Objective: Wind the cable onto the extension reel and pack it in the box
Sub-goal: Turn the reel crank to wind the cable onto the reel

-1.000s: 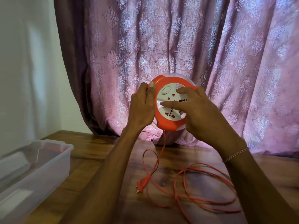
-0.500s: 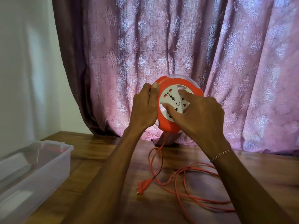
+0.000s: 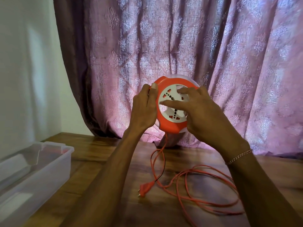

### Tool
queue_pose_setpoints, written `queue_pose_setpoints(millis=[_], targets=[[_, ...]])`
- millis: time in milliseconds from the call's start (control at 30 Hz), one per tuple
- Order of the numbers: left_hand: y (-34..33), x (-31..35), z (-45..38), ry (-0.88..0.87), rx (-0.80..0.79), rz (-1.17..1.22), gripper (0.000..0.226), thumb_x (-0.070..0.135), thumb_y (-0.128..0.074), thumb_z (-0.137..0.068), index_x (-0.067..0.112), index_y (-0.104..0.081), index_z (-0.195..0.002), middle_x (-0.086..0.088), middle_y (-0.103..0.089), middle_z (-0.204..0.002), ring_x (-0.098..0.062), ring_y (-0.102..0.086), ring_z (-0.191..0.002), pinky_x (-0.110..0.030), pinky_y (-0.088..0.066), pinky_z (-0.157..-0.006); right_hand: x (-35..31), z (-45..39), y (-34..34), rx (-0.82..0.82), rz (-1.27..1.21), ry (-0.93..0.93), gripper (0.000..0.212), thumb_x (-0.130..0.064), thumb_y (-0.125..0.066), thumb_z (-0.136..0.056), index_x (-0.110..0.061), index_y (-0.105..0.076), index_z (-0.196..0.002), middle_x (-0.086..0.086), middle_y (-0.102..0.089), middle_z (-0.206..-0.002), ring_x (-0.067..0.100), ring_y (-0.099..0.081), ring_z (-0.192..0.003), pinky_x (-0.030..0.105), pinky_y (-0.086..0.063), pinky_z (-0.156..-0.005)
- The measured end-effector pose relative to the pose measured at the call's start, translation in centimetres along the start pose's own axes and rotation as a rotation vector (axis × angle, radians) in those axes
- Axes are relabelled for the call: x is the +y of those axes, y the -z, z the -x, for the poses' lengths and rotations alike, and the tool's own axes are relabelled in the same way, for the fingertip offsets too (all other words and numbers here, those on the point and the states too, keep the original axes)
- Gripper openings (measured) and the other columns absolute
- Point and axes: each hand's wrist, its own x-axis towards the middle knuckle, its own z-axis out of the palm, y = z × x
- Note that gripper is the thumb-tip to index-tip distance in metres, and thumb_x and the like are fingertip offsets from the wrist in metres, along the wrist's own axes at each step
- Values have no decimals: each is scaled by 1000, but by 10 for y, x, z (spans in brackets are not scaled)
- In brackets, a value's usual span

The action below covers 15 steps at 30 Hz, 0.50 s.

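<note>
Aloft, left hand [image 3: 144, 108] gripping reel [image 3: 170, 126] rim, right hand [image 3: 205, 115] fingers flat on its face.

Round orange plastic extension reel w/ white socket face [image 3: 172, 105] held up in the air above the far edge of the wooden table [image 3: 101, 154], in front of a pink patterned curtain [image 3: 164, 46]. Left hand [image 3: 144, 108] grips the reel's left rim, thumb on the front. Right hand [image 3: 198, 112] lies across the white face, fingers spread on it. Thin orange cable [image 3: 180, 179] hangs from the reel's bottom to the table, then lies in loose loops toward the right edge. Orange two-pin plug [image 3: 145, 188] lies flat mid-table, left of the loops. Clear plastic storage box [image 3: 32, 174] sits at the left edge, well apart from the cable.
</note>
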Motion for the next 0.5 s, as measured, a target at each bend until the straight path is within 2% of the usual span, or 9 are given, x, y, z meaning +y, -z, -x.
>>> queue_pose_setpoints(millis=[167,300,367,434,500], targets=[[1,4,0,7,12,18,62,60,-33,-101,2,-54,-94,-19,-67,-81,-36,-66,-75,-58,-55,-66,-1,-1,-3,60,17,4,58,-1,-75,-71,-38,-68,-116,9,-51,-139,35,-38,-125,49,-48,-92],[2,3,0,-6,8,6,57,54,-35,-104,1,-54,-92,-20,-66,-79,-36,-66,-72,-57,-54,-64,-1,0,-6,108,116,-1,53,-11,-73,-77,-43,-67,-119,7,-54,-135,34,-44,-117,47,-46,-89],[0,3,1,-16,-2,11,55,51,-35,-105,1,-53,-90,-19,-65,-76,-35,-64,-69,-56,-52,-61,-4,2,-8,152,84,-67,53,-14,-71,-77,-46,-66,-119,7,-56,-128,32,-49,-114,47,-48,-88],[-3,4,3,-22,-5,9,51,50,-36,-105,4,-50,-85,-16,-62,-70,-30,-60,-63,-55,-49,-61,-10,4,-13,183,39,-167,54,-25,-70,-75,-49,-62,-122,8,-57,-120,31,-54,-110,43,-49,-87],[-4,5,3,-28,3,1,47,49,-37,-105,12,-45,-78,-4,-54,-62,-16,-49,-55,-51,-44,-61,-15,4,-16,238,42,-298,55,-46,-69,-73,-52,-57,-126,5,-62,-116,31,-61,-104,39,-51,-83]])
